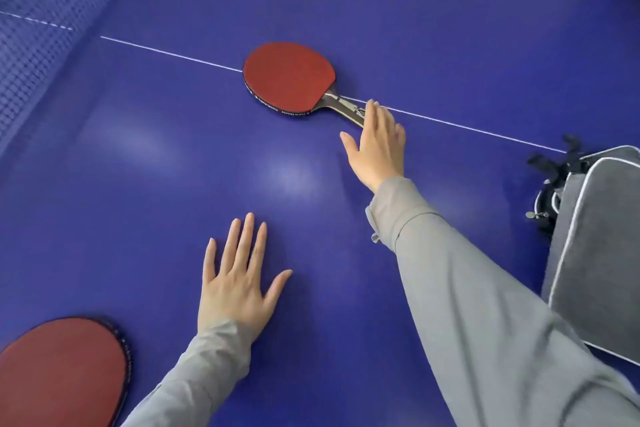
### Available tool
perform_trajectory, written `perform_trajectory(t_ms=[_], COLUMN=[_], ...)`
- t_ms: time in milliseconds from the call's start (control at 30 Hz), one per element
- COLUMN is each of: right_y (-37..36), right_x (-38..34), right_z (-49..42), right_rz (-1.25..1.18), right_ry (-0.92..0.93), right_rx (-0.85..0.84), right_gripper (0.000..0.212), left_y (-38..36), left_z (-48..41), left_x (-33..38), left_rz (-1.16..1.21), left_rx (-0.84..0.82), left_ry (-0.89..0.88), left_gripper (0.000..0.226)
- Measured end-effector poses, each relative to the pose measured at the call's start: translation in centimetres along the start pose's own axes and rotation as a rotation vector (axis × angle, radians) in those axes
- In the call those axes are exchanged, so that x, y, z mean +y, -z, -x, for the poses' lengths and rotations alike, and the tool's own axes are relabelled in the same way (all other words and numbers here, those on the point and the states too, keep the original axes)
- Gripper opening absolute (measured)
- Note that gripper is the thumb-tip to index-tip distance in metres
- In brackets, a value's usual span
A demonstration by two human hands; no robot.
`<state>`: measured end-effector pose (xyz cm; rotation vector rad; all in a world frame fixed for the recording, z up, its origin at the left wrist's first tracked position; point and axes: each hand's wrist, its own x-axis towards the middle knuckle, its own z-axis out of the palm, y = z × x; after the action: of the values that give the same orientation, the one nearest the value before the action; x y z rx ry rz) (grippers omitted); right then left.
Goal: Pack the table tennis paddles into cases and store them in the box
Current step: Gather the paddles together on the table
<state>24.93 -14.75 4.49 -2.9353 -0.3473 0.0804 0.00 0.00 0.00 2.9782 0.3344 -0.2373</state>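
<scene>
Lying flat on the blue table [173, 156], red face up, the far paddle [289, 78] sits across the white line [166, 53], its handle [343, 106] pointing toward the person. The right hand [377, 149] is stretched out over the end of that handle. Its fingers are straight and together and the thumb is spread; nothing is gripped. Whether the fingertips touch the handle cannot be told.

The left hand [235, 281] rests palm down on the table, fingers splayed and relaxed, holding nothing. A second paddle [62, 367] lies at the near left corner, only part of it in view. A grey case [599, 253] with white piping lies at the right edge, with a black strap [550, 163] beside it. No box is in view. The net [34, 28] stands at the far left.

Assessment: the paddle is probably light and rigid. The rubber face looks grippy and would mark easily, so it is best left untouched. The handle is the sound place to take hold. As it lies flush on the table, the fingers likely need to curl under its end or tip it up first. The case looks soft-sided and may need a second hand to hold it open.
</scene>
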Motion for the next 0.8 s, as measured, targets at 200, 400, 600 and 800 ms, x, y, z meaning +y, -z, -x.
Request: perform_trajectory(t_ms=[200, 400, 600, 800], right_y=[-1.5, -1.8, -1.1, -1.1], right_x=[0.3, -0.1, -0.8, -1.8], right_z=[-5.9, -5.1, 1.2, 13.9], right_rz=[0.149, 0.063, -0.259, -0.539], right_ry=[0.056, 0.115, -0.017, -0.253], right_rx=[0.034, 0.167, 0.199, 0.358], right_gripper=[0.052, 0.036, 0.031, 0.026], left_y=[-1.1, -0.7, -0.7, 0.1], left_z=[-0.4, -0.5, -0.5, -0.3], left_x=[-0.2, 0.0, 0.0, -0.5], left_rz=[0.006, -0.018, -0.041, -0.001], left_rx=[0.076, 0.071, 0.080, -0.064], left_ry=[-0.014, 0.001, 0.003, -0.023], left_gripper=[0.076, 0.075, 0.074, 0.078])
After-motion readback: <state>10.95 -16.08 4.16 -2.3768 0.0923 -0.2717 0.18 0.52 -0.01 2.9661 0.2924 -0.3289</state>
